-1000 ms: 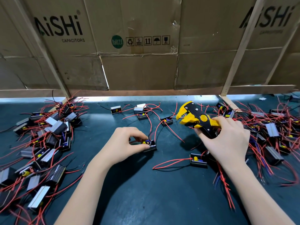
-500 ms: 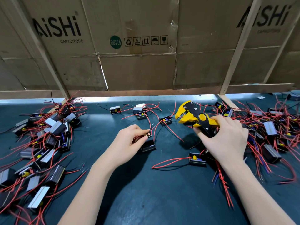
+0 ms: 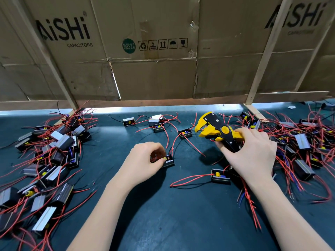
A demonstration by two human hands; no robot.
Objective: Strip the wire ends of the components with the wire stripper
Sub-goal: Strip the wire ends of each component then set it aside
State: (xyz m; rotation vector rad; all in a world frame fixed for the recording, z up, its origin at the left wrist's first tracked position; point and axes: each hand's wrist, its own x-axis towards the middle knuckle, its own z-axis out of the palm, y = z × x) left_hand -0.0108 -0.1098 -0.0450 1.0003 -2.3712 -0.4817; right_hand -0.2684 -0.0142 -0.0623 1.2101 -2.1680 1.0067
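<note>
My left hand (image 3: pixel 145 160) pinches a small black box component (image 3: pixel 168 161) at the middle of the dark mat; red and black wires rise from it toward the back. My right hand (image 3: pixel 252 154) grips the handles of a yellow and black wire stripper (image 3: pixel 215 130), held above the mat with its jaws pointing left. The jaws are apart and hold no wire. Another black component (image 3: pixel 220 175) with a long red wire lies just below my right hand.
A heap of components with red wires (image 3: pixel 47 156) fills the left of the mat, another heap (image 3: pixel 301 145) the right. Several loose components (image 3: pixel 157 124) lie at the back centre. A cardboard wall (image 3: pixel 154 51) on wooden battens closes the far side.
My left hand lifted the component's wires half a second ago, then came back down onto the component on the mat. The right hand with the stripper stayed almost still.
</note>
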